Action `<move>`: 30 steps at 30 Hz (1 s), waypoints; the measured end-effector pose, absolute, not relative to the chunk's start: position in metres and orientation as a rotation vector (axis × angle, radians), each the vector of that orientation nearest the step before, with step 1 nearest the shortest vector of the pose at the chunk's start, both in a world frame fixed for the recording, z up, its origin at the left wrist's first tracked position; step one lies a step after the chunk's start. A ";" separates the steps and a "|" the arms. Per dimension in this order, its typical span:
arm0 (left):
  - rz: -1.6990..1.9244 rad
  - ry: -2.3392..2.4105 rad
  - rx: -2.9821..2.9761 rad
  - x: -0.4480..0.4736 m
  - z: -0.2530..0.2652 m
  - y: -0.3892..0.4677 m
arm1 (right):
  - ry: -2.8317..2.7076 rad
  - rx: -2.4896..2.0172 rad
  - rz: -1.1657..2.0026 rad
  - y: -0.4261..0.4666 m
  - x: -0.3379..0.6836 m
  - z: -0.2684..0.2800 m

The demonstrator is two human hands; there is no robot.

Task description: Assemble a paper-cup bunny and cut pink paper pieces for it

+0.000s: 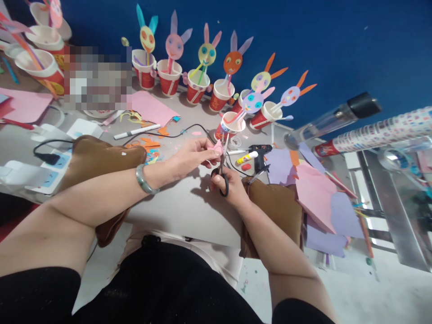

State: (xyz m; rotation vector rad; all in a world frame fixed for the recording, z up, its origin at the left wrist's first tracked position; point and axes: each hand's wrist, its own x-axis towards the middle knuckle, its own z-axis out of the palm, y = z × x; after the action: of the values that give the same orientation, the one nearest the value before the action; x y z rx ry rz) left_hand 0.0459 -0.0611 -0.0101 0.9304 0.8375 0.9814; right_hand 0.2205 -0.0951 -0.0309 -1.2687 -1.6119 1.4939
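Between the thumb and fingers of my left hand (199, 155) is a small piece of pink paper (217, 147). My right hand (232, 186) has its fingers through the black handles of a pair of scissors (222, 173), whose blades point away from me. The blades are slightly apart and lie right beside the pink paper; I cannot tell whether they touch it. Just beyond the scissors stands a red and white paper cup (230, 126) with a purple bunny face (253, 102) leaning out of it.
More cups with bunny faces (174, 46) line the blue wall. A black glue gun (260, 155) and a glue stick (247, 157) lie to the right, near pink and purple paper sheets (315, 193). Orange scraps (148, 145), a white marker (137, 131) and a power strip (52, 173) are leftward.
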 end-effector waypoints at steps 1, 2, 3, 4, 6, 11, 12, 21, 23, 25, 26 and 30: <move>0.980 0.837 0.932 0.046 -0.010 -0.061 | -1.613 -1.269 1.493 -0.095 0.220 -0.031; 0.977 0.836 0.932 0.046 -0.010 -0.061 | -1.614 -1.269 1.492 -0.095 0.220 -0.031; 0.976 0.836 0.932 0.046 -0.010 -0.061 | -1.617 -1.268 1.491 -0.095 0.220 -0.031; 0.975 0.835 0.931 0.046 -0.010 -0.061 | -1.622 -1.267 1.487 -0.095 0.220 -0.031; 0.972 0.839 0.930 0.046 -0.009 -0.061 | -1.630 -1.268 1.480 -0.095 0.220 -0.031; 0.960 0.868 0.919 0.046 -0.006 -0.062 | -1.640 -1.267 1.466 -0.094 0.220 -0.030; 0.959 0.872 0.917 0.046 -0.006 -0.062 | -1.640 -1.267 1.467 -0.094 0.220 -0.030; 0.959 0.859 0.941 0.045 -0.005 -0.061 | -1.628 -1.278 1.476 -0.094 0.221 -0.030; 0.957 0.859 0.948 0.044 -0.005 -0.061 | -1.624 -1.279 1.477 -0.094 0.221 -0.030; 0.957 0.861 0.946 0.044 -0.005 -0.061 | -1.625 -1.278 1.472 -0.094 0.221 -0.030; 0.957 0.862 0.947 0.044 -0.004 -0.061 | -1.627 -1.278 1.468 -0.094 0.221 -0.029; 0.959 0.859 0.956 0.043 -0.004 -0.061 | -1.638 -1.284 1.455 -0.094 0.221 -0.028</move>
State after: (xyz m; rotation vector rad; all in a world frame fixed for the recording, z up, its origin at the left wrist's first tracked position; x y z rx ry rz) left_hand 0.0432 -0.0614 -0.0037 0.9565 0.8588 0.9594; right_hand 0.2206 -0.0940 -0.0275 -1.2843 -1.6376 1.4554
